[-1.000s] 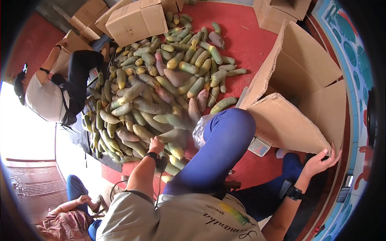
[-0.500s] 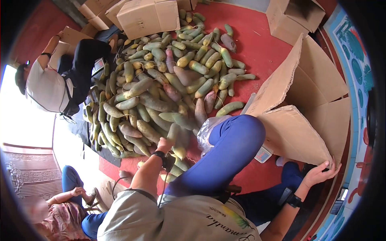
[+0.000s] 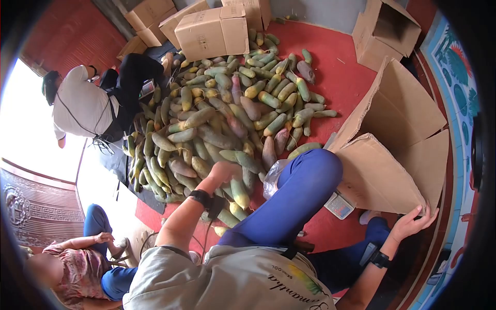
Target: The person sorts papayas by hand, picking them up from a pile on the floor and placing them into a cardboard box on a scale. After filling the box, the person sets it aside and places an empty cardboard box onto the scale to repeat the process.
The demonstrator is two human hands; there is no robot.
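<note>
A big heap of green radishes (image 3: 201,137), some purplish, lies in front of me. My left hand (image 3: 226,172) is over the near edge of the heap, its fingers smeared by motion. Close beside it lies a pale-tipped radish (image 3: 239,193). At the right, my right hand (image 3: 415,223) grips the lower corner of an open cardboard box (image 3: 385,168), fingers at its edge. The box is tilted with its flaps spread. A small digital scale (image 3: 339,205) sits on the floor between my bent knee and the box.
Clear plastic (image 3: 272,178) shows behind my knee. Several cartons (image 3: 211,34) stand behind the heap, and another open carton (image 3: 386,35) at the back right. One person (image 3: 85,98) sits at the left by a second scale (image 3: 147,89); another person (image 3: 82,263) sits at the lower left.
The blurred radish at my left hand is no longer seen in it; the hand has shifted slightly up and right. My right hand stays on the box. The view has shifted a little.
</note>
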